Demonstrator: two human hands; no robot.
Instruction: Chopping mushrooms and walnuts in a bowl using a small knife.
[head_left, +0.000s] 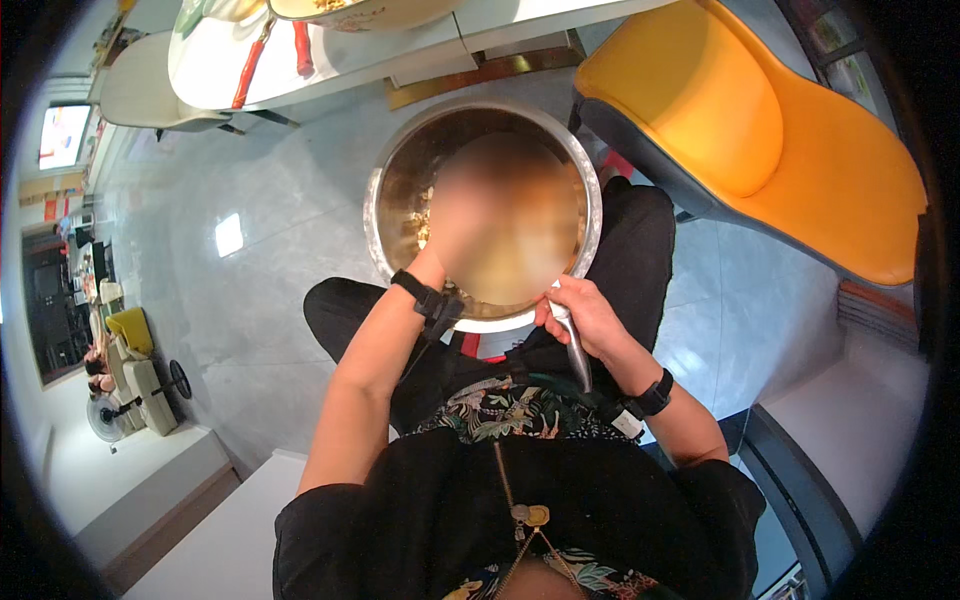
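Observation:
A wide stainless steel pot (381, 225) stands in front of me between my knees. Small pale-brown pieces (421, 223) show along its left inner wall. My left hand (466, 214) reaches into the pot; a blurred patch covers the hand and most of the pot's inside, so whatever it touches is hidden. At the near right rim, my right hand (592, 315) is closed around the metal handle (576, 352) of a tool, whose end points back toward me. The working end of that tool cannot be made out.
Beyond the pot is a white table (337, 75) bearing two red-handled tools (250, 73) and a bowl (367, 16) with food pieces. An orange chair (750, 142) stands close on the right. Far left are a pale chair (142, 86), a fan (109, 416) and a person (97, 367).

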